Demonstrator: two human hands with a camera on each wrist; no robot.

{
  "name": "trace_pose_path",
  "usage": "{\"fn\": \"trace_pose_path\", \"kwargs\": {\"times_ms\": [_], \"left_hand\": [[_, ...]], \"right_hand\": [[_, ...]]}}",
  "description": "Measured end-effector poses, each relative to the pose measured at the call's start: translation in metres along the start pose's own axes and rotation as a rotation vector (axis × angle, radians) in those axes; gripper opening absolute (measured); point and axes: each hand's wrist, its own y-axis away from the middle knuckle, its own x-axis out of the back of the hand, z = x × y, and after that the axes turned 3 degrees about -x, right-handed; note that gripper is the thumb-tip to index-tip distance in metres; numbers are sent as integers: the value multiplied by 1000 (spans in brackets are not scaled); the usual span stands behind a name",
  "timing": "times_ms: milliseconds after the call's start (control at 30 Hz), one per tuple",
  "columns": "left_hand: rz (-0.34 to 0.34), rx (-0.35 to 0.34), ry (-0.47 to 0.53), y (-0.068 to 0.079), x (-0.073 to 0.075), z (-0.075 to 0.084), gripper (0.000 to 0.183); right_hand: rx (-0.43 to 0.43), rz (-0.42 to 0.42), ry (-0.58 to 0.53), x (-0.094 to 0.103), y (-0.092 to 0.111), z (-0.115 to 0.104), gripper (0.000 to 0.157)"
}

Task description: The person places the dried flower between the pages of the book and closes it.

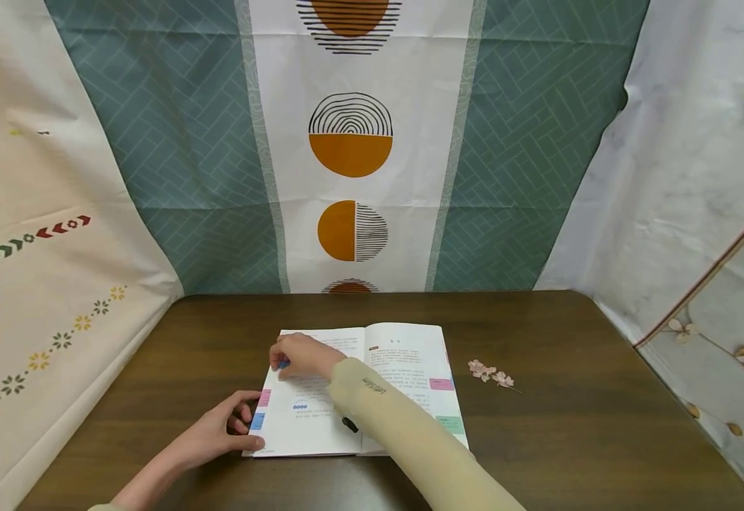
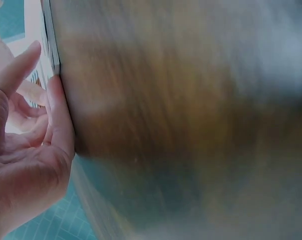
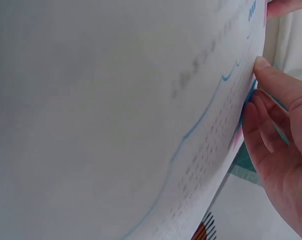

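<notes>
An open book (image 1: 320, 426) with printed pages and coloured edge tabs lies on the table. My right hand (image 1: 304, 355) reaches across to the left page's outer edge, toward its upper part. In the right wrist view the thumb lies on the page (image 3: 156, 125) and the fingers bend behind its edge, beside a blue tab, pinching it. My left hand (image 1: 225, 429) rests at the book's lower left corner. Its thumb touches the corner and the other fingers lie loosely bent by the left edge. A wavy blue line and blue loops mark the left page.
Pink blossoms (image 1: 490, 373) on a thin stem lie right of the book on the dark wooden table (image 1: 557, 426). Patterned cloths (image 1: 193, 142) hang behind the table and at both sides.
</notes>
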Motion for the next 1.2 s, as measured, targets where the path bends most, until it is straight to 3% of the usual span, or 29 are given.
{"fn": "trace_pose_path", "kwargs": {"times_ms": [433, 700, 1033, 1200], "left_hand": [[44, -7, -39, -3, -5, 2, 84], [55, 11, -55, -2, -4, 3, 86], [58, 48, -69, -3, -4, 8, 87], [57, 56, -80, -4, -4, 9, 86]], "right_hand": [[56, -92, 112, 13, 15, 5, 36], [60, -60, 136, 9, 21, 8, 37], [-77, -92, -13, 32, 45, 24, 36], [-117, -43, -28, 51, 68, 37, 36]]}}
